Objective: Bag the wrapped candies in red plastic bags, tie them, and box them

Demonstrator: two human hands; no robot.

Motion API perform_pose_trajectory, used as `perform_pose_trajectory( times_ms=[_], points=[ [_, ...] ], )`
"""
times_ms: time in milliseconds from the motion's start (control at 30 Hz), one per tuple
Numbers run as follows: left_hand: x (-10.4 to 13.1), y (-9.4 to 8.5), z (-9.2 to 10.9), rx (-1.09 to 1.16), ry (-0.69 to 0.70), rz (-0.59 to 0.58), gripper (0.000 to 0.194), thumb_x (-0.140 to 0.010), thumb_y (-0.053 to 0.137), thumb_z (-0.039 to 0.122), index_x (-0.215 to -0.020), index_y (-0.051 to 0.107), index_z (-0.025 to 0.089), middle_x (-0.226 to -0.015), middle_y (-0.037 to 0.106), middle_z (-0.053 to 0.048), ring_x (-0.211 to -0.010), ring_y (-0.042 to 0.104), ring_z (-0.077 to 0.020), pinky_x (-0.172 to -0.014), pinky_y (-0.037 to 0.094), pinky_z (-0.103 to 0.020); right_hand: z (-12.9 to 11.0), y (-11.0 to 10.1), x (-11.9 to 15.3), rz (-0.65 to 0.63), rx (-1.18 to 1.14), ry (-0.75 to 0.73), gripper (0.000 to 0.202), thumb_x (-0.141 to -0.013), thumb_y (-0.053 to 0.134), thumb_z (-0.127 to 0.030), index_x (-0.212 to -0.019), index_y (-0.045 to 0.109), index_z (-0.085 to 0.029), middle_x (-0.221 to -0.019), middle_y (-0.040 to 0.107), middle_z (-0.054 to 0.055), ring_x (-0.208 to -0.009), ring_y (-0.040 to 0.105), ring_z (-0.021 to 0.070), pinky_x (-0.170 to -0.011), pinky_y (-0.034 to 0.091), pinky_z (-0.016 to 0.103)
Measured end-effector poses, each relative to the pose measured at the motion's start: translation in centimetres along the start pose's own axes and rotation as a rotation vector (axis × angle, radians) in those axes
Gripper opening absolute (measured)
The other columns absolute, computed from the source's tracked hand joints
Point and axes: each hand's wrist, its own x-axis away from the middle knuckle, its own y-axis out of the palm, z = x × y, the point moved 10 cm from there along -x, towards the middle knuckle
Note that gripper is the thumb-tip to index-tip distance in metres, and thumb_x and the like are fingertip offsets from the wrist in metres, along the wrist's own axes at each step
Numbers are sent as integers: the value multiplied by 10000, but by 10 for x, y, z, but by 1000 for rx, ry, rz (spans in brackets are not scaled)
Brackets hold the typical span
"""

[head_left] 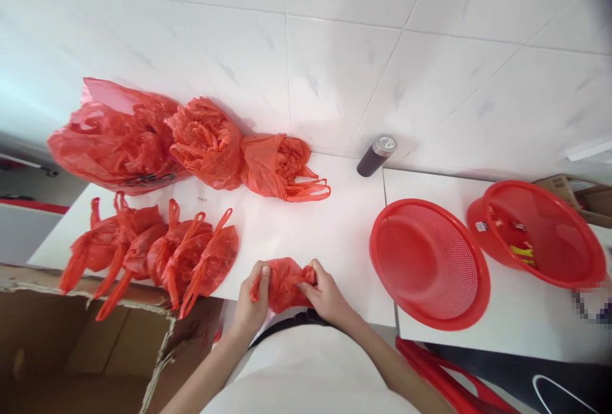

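A small red plastic bag (285, 286) is stretched between my two hands at the front edge of the white table. My left hand (255, 296) pinches the bunched plastic on its left side, thumb on top. On the other side, my right hand (325, 289) grips the gathered plastic with thumb and fingers closed. What the bag contains, if anything, cannot be made out. To the left lies a row of several small red bags (191, 248) with their handles sticking up.
Bigger red bags (208, 143) stand along the tiled wall. A dark tumbler (375, 157) lies tilted near the wall. On the right are a red mesh basket (461, 261) and a red basin (564, 229) with small items. An open cardboard box (95, 344) sits below at left.
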Motion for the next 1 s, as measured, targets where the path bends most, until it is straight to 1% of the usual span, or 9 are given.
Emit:
perform_pose_trajectory(
  times_ms=[67,133,233,300,433,567,667,767,1000],
  points=[
    [-1,3,-8,-84,-29,-82,373,-965,335,499,-732,427,222,-599,401,54,-575,389,-140,-579,329,-256,2,-6,3,12,-72,27,218,-862,539,-311,-786,347,-237,-668,403,-77,-605,389,109,-589,351,242],
    [-2,2,-17,-146,-56,-152,370,-962,335,499,-725,415,227,-579,374,59,-568,378,-143,-588,318,-258,3,-15,4,-12,-96,50,212,-856,541,-313,-791,356,-233,-659,409,-81,-595,376,101,-572,337,233],
    [-6,0,-31,-191,-74,-225,370,-961,332,497,-711,392,231,-574,345,63,-567,354,-143,-599,304,-261,8,-25,1,-98,-45,67,199,-853,531,-309,-788,362,-226,-649,441,-82,-586,374,95,-556,316,223],
    [-10,3,-39,-183,-73,-246,372,-960,329,498,-705,380,232,-581,352,62,-573,352,-143,-604,302,-260,17,-31,-5,-121,21,79,218,-847,526,-312,-777,335,-233,-627,439,-89,-572,367,94,-541,299,215],
    [-23,12,-60,-174,-81,-193,378,-949,334,506,-694,383,230,-588,380,60,-584,364,-140,-610,306,-256,44,-41,-24,-45,265,74,242,-831,528,-307,-783,300,-246,-595,444,-94,-551,397,107,-534,279,218],
    [-31,18,-90,-175,-121,-144,374,-925,367,497,-667,407,228,-549,387,60,-553,357,-137,-590,301,-256,73,-39,-38,-52,487,59,194,-835,522,-255,-845,328,-249,-652,521,-64,-604,500,133,-573,297,228],
    [-33,13,-110,-158,-156,-108,385,-910,373,506,-650,427,226,-533,414,57,-527,381,-132,-580,319,-255,93,-44,-43,-46,531,95,197,-842,531,-256,-863,336,-245,-669,537,-46,-624,524,150,-579,300,235],
    [-35,8,-126,-108,-216,-98,406,-899,358,538,-657,450,225,-533,480,50,-472,422,-120,-541,353,-251,108,-48,-47,-56,552,123,196,-854,538,-265,-882,346,-241,-699,565,-34,-639,547,152,-579,308,233],
    [-39,18,-151,7,-333,-83,474,-825,357,642,-646,444,211,-532,541,16,-430,502,-122,-455,415,-246,130,-44,-55,-68,581,168,203,-855,566,-283,-920,381,-233,-743,610,-15,-688,590,161,-591,328,232]
  ],
)
